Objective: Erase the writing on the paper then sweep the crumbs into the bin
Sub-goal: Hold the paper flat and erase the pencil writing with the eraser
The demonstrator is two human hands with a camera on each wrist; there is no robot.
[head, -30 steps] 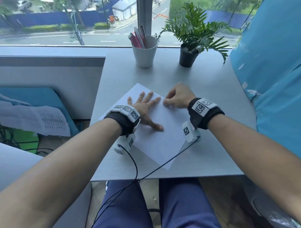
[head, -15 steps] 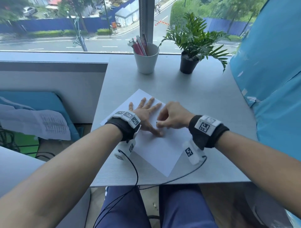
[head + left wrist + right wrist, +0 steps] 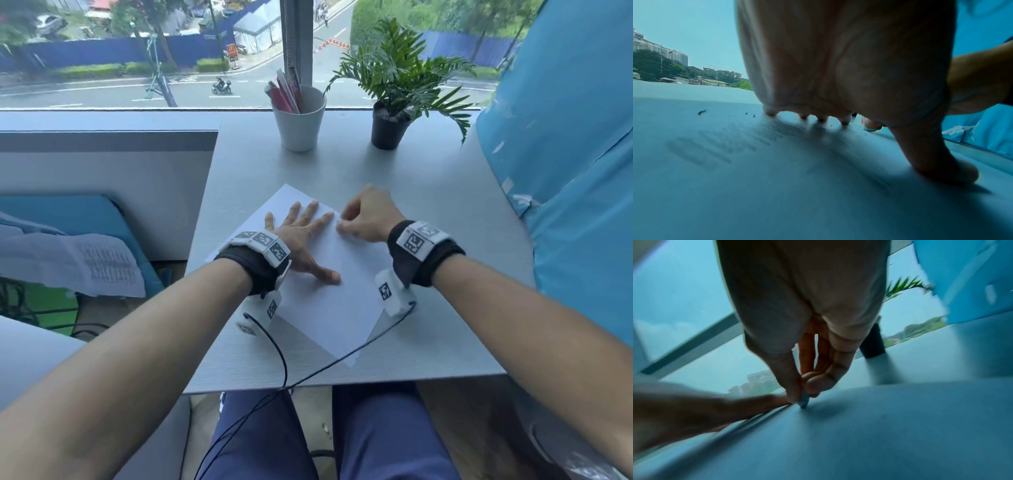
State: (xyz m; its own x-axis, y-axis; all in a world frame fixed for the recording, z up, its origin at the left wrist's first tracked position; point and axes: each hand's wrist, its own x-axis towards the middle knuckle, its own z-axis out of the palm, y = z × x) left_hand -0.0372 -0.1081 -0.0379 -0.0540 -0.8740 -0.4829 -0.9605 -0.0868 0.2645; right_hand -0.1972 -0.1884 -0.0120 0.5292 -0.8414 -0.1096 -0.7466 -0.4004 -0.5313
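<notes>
A white sheet of paper [image 3: 329, 308] lies askew on the grey desk [image 3: 428, 205]. My left hand [image 3: 305, 233] lies flat on it with fingers spread, pressing it down. Faint blurred pencil writing [image 3: 719, 146] and dark eraser crumbs [image 3: 701, 112] show on the paper in the left wrist view. My right hand [image 3: 363, 219] pinches a small eraser [image 3: 804, 400] between thumb and fingers, its tip on the paper near the sheet's far right edge, just beside my left fingertips [image 3: 329, 216]. No bin is in view.
A white cup of pens [image 3: 299, 116] and a potted plant [image 3: 390, 126] stand at the back of the desk by the window. A blue plastic-covered surface [image 3: 565, 171] rises on the right. Cables [image 3: 284, 359] hang over the desk's near edge.
My right hand slid back toward me with the eraser half a second ago, then returned away to the paper's far edge. The left hand stayed flat on the sheet.
</notes>
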